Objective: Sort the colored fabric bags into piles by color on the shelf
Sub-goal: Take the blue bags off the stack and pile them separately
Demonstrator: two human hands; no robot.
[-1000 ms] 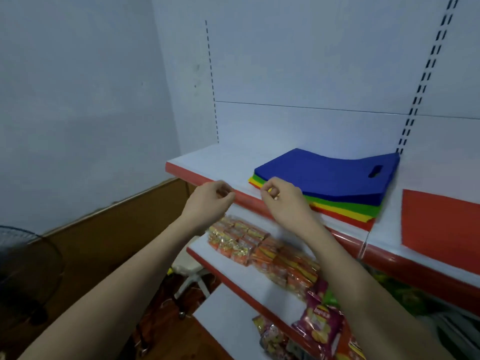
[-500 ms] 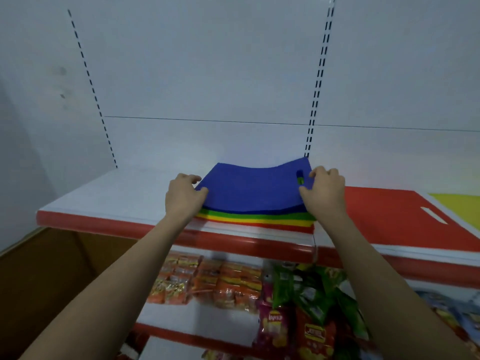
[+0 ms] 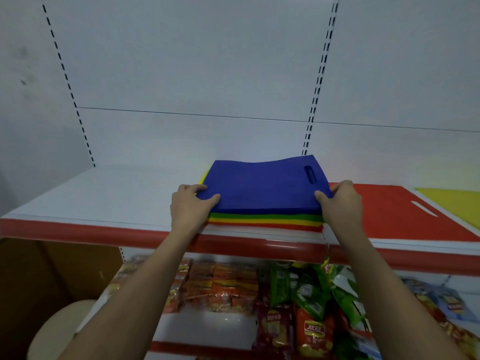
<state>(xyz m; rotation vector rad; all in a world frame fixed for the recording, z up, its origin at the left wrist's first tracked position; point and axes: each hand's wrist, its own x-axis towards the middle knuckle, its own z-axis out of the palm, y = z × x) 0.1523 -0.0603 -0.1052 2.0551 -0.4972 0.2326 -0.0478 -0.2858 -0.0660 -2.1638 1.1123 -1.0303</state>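
A stack of fabric bags sits on the white shelf [image 3: 98, 193]. The blue bags [image 3: 262, 188] lie on top, with green [image 3: 259, 217], yellow [image 3: 259, 223] and red layers beneath. My left hand [image 3: 191, 206] grips the blue layer's left front corner, thumb on top. My right hand [image 3: 340, 203] grips its right front corner the same way. To the right a red bag [image 3: 400, 214] lies flat on the shelf, and a yellow bag [image 3: 452, 201] lies beyond it at the frame edge.
The shelf has a red front lip [image 3: 104, 233] and a white back panel with slotted uprights [image 3: 315, 100]. The lower shelf holds orange snack packs [image 3: 223, 287] and green and red chip bags [image 3: 311, 302]. A beige stool [image 3: 59, 326] stands at the lower left.
My hands went from the shelf's front edge to the stack's sides, then closed on the blue layer's front corners. The view swung to face the stack.
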